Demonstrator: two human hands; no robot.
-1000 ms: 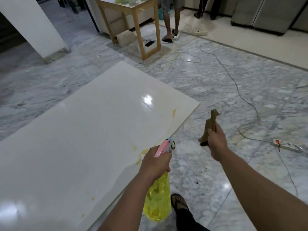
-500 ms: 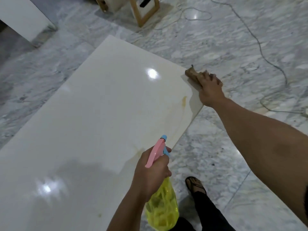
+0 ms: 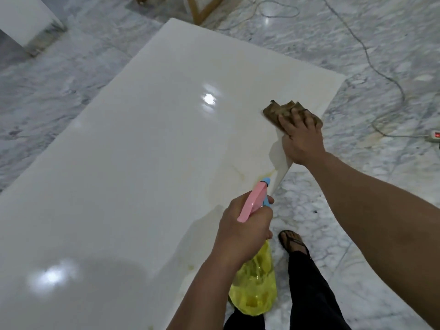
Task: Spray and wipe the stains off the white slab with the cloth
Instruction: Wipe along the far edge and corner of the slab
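The glossy white slab [image 3: 142,163] lies flat on the marble floor and fills the left and middle of the view. My right hand [image 3: 301,139] presses a crumpled brown cloth [image 3: 278,110] flat onto the slab near its right edge. A faint yellow stain [image 3: 242,176] streaks the slab just below that hand, and smaller yellow spots mark the near edge. My left hand [image 3: 242,232] grips a spray bottle [image 3: 254,291] with a yellow body and a pink and blue head, its nozzle aimed at the yellow stain.
My sandalled foot and dark trouser leg [image 3: 300,258] stand on the marble floor beside the slab's right edge. A grey cable [image 3: 371,67] runs across the floor to a power strip [image 3: 434,136] at far right. Wooden table legs [image 3: 202,10] stand beyond the slab's far corner.
My right hand carried the cloth from the air beside the slab to its far right corner, then down along the edge onto the surface. The spray bottle stays in my left hand.
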